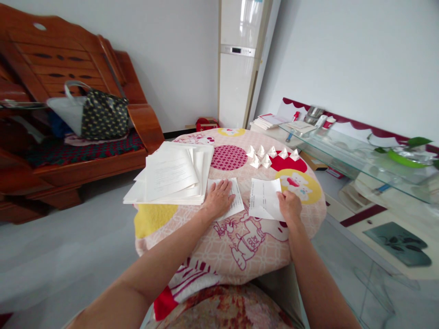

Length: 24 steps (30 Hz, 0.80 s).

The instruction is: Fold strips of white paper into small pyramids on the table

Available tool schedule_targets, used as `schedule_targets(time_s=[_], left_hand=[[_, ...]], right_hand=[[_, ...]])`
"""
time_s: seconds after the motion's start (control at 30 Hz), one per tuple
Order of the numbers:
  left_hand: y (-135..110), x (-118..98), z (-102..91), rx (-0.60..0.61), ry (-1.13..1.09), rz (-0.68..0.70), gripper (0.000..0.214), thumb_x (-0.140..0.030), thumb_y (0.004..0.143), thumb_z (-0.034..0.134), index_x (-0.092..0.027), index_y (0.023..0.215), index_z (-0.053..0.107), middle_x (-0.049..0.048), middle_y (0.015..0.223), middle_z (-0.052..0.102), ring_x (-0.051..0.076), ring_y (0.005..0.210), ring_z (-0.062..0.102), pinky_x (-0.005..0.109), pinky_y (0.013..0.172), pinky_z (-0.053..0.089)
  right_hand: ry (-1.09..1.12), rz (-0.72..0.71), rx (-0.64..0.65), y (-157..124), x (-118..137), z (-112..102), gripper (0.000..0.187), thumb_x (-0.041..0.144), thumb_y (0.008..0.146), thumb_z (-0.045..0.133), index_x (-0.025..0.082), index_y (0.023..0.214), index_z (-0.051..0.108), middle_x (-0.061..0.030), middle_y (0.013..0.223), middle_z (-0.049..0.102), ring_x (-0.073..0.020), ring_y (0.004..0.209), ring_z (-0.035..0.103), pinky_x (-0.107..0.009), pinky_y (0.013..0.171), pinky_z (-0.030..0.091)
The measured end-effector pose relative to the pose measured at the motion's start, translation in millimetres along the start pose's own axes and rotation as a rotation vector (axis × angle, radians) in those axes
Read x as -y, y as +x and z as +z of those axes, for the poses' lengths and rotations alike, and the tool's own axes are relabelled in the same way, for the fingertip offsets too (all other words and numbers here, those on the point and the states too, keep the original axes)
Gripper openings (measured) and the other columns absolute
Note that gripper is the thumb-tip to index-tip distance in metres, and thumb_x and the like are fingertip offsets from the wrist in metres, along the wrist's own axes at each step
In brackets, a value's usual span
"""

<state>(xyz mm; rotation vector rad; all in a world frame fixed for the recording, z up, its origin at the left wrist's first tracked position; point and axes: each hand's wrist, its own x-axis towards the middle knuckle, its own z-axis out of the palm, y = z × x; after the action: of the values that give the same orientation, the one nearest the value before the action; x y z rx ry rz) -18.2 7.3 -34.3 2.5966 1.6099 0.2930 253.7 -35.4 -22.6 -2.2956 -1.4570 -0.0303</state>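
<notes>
My left hand (219,199) lies flat, fingers stretched out, on a printed half sheet of paper (236,205) on the table. To its right, a second printed half sheet (263,200) is pinched at its right edge by my right hand (290,206). A gap separates the two pieces. Beside my left hand rests a stack of white paper (171,171), its top sheets printed and lying askew. Beyond my hands stand several small folded white paper shapes (265,161), grouped in two rows.
A patterned cloth (219,242) covers the round table. At right is a glass-shelved cabinet (346,153) holding papers, cups and a green dish (409,157). On the left stands a wooden sofa (113,167) with a bag (104,114). A tall white air conditioner (236,87) is behind.
</notes>
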Motion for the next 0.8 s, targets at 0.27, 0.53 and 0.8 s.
schedule_targets(time_s=[0.27, 0.53, 0.8], left_hand=[[7, 13, -10.8, -0.044, -0.118, -0.025, 0.056, -0.034, 0.102, 0.05, -0.01, 0.152, 0.047, 0.0184, 0.161, 0.046, 0.029, 0.151, 0.042, 0.046, 0.127, 0.029], [36, 44, -26.2, -0.064, -0.107, -0.065, 0.044, -0.024, 0.091, 0.066, -0.012, 0.133, 0.064, 0.0166, 0.13, 0.07, 0.028, 0.124, 0.064, 0.039, 0.112, 0.045], [56, 58, -42.6, -0.141, -0.251, -0.198, 0.018, -0.016, 0.091, 0.057, -0.016, 0.093, 0.075, 0.0094, 0.095, 0.077, 0.023, 0.092, 0.071, 0.03, 0.083, 0.05]], right_hand=[[0.539, 0.092, -0.138, 17, -24, -9, 0.038, 0.045, 0.077, 0.057, 0.025, 0.048, 0.043, 0.0029, 0.049, 0.037, -0.017, 0.058, 0.04, -0.033, 0.061, 0.03], [0.8, -0.005, -0.123, 47, 5, -8, 0.038, 0.054, 0.071, 0.061, 0.023, 0.054, 0.047, 0.0045, 0.054, 0.037, -0.0147, 0.061, 0.037, -0.03, 0.058, 0.03], [0.945, 0.063, -0.167, 74, 42, -2, 0.039, 0.051, 0.068, 0.066, 0.023, 0.053, 0.044, 0.0054, 0.055, 0.033, -0.0125, 0.058, 0.034, -0.028, 0.053, 0.028]])
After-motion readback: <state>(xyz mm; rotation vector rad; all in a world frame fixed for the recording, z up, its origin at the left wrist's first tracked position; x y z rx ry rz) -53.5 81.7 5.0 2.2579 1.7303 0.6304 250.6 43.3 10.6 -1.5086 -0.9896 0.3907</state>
